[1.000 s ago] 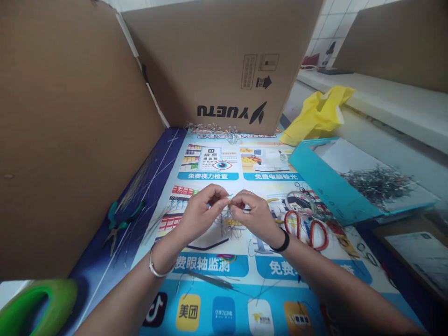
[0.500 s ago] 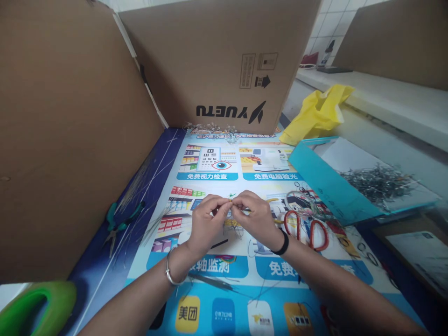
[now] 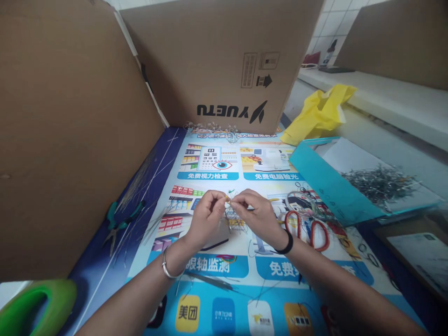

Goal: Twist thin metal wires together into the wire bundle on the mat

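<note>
In the head view, the wire piece (image 3: 229, 223) is between the two hands, above the middle of the poster (image 3: 210, 266). It is a loose, spidery tangle of fine strands, with a small green bit at its top and a yellowish bit at the pinch; its finer form is too small to tell. The left hand (image 3: 207, 217) has its thumb and fingers clamped on the yellowish part, and the right hand (image 3: 257, 215) pinches the strands just beside it. The fingers cover some of the piece.

Near the right wrist lie scissors (image 3: 311, 233) with red looped handles, and beyond them a tangled coil (image 3: 299, 200). Farther right, a blue tray (image 3: 322, 182) carries a pile (image 3: 380, 184) of dark wiry bits, with a crumpled yellow bag (image 3: 317, 114) behind it. On the left, teal-handled pliers (image 3: 114, 224) rest beside straight thin wires (image 3: 135, 186). A green tape roll (image 3: 63, 298) sits in the near left corner. Upright panels, one at the left (image 3: 77, 130) and one at the far side (image 3: 224, 70), wall in the work.

The panels are flat brown cardboard, the far one printed upside down. The poster is smooth and brightly printed over the dark blue tabletop (image 3: 94, 261). A shiny metal bracelet (image 3: 165, 263) circles the left wrist, a black band (image 3: 290, 242) the right.
</note>
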Available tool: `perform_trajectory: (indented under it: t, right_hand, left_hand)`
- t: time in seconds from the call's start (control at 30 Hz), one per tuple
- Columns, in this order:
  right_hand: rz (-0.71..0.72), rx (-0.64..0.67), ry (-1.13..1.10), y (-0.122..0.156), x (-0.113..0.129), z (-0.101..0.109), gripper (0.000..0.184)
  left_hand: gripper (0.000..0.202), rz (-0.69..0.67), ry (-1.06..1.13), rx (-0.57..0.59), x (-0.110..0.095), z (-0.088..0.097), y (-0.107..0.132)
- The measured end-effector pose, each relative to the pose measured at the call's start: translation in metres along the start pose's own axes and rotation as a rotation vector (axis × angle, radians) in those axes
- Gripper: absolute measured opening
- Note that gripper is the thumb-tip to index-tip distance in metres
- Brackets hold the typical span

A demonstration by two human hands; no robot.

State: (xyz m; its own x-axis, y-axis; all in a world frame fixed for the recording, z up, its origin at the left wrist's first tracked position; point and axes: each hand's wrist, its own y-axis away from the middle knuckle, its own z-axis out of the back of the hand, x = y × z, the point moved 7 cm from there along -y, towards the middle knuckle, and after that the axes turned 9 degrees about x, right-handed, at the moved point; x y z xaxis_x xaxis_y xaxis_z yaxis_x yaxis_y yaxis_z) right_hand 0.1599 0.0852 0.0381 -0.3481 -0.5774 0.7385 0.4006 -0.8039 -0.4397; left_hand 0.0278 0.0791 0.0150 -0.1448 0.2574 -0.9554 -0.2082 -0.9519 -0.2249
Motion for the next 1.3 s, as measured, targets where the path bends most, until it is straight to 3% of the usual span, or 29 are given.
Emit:
perform_trajectory:
  t: [0.13,0.27,0.5,0.8,1.07,1.3]
  right_hand:
    - [0.047,0.041,-0.027,0.0,0.0,-0.001,0.009]
    - [0.052,0.048,0.011,0.001,-0.001,-0.003,0.011]
    - [0.042,0.032,0.037,0.003,-0.003,-0.005,0.01]
    - [0.138,-0.06,0.084,0.006,0.005,0.001,0.007]
    - [0.175,-0.027,0.1,0.005,0.008,-0.002,0.008]
    - [0.156,-0.043,0.024,0.005,0.007,0.0,0.008]
  left_hand:
    - [0.015,0.037,0.241,0.04,0.006,-0.003,-0.003]
    - [0.016,0.075,0.305,0.058,0.01,-0.005,-0.005]
    - [0.015,0.139,0.241,0.047,0.01,-0.004,-0.005]
    - [0.014,0.186,0.299,0.215,0.014,-0.004,-0.009]
    - [0.014,0.23,0.253,0.3,0.008,-0.004,-0.011]
    - [0.014,0.281,0.201,0.286,0.002,0.0,-0.012]
